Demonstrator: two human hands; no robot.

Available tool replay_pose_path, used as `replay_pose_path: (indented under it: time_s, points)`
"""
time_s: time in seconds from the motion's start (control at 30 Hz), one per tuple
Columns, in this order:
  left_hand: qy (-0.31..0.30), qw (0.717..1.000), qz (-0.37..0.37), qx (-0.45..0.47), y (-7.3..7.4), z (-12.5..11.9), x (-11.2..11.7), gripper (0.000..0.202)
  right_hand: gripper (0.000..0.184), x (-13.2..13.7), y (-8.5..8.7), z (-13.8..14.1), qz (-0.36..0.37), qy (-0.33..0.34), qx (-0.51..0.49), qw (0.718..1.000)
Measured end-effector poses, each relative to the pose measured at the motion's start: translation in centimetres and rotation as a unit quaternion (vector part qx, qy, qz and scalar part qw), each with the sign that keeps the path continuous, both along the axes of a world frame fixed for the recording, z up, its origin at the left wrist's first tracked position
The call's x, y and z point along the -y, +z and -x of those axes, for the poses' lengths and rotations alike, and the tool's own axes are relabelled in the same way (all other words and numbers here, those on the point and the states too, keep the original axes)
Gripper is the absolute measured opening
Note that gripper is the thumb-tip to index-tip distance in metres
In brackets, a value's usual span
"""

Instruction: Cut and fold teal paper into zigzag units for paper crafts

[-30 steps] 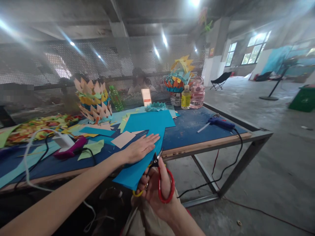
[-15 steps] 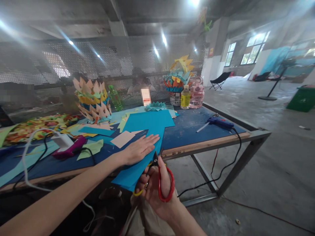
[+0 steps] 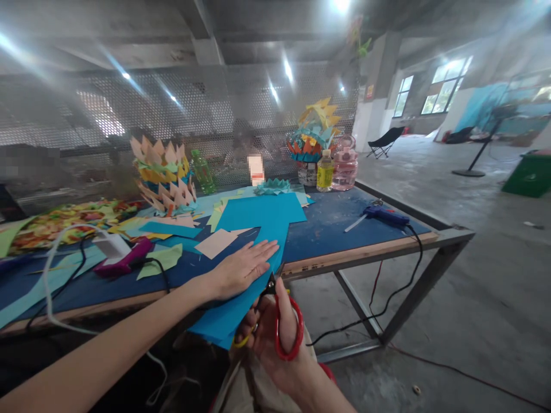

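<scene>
A large sheet of teal paper [image 3: 258,221] lies on the blue table top [image 3: 340,223] and hangs over its near edge. My left hand [image 3: 243,267] rests flat on the sheet with the fingers stretched out, pressing it down. Below the table edge, my right hand [image 3: 275,338] is closed round red-handled scissors [image 3: 282,321]. Their dark blades point up at the paper's right edge, just under my left fingertips.
A blue glue gun [image 3: 383,215] with a black cord lies at the table's right. A purple glue gun [image 3: 123,261] and white cable lie left. Folded paper ornaments [image 3: 163,175], bottles [image 3: 325,171] and a pink jug [image 3: 345,166] stand at the back before a perforated metal screen.
The overhanging part of the teal sheet has slid slightly lower and left. The scissors and my right hand have shifted a little along its edge. My left hand stays flat on the paper.
</scene>
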State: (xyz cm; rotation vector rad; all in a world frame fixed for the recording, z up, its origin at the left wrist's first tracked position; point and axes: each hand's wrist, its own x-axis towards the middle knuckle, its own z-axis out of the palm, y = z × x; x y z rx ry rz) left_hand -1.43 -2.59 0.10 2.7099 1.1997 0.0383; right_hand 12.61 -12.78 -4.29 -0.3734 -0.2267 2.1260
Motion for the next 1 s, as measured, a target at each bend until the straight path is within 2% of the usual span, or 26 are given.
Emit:
replay_pose_path:
  time_s: [0.13,0.33,0.53,0.67,0.8,1.0]
  points:
    - [0.001,1.000,0.001,-0.001,0.1,-0.1,0.2,0.057,0.057,0.1,0.0,-0.3,0.000,0.002,0.001,1.000]
    - [0.016,1.000,0.008,0.001,0.2,-0.3,0.3,0.059,0.051,-1.0,0.4,-0.3,0.010,0.014,0.006,1.000]
    - [0.003,1.000,0.000,0.003,0.0,-0.1,0.2,0.057,0.055,-1.2,-0.4,-0.4,0.019,-0.012,0.000,1.000]
    - [0.010,1.000,0.001,-0.002,0.1,-0.2,0.4,0.058,0.057,-1.1,-0.6,-0.6,0.023,0.013,0.008,1.000]
    - [0.016,1.000,0.005,-0.007,0.4,-0.3,1.2,0.059,0.057,-0.9,-0.5,-0.6,0.021,0.015,0.012,1.000]
    - [0.008,1.000,-0.005,0.001,0.2,0.1,2.3,0.056,0.051,-0.4,-1.4,0.0,-0.012,-0.003,-0.011,1.000]
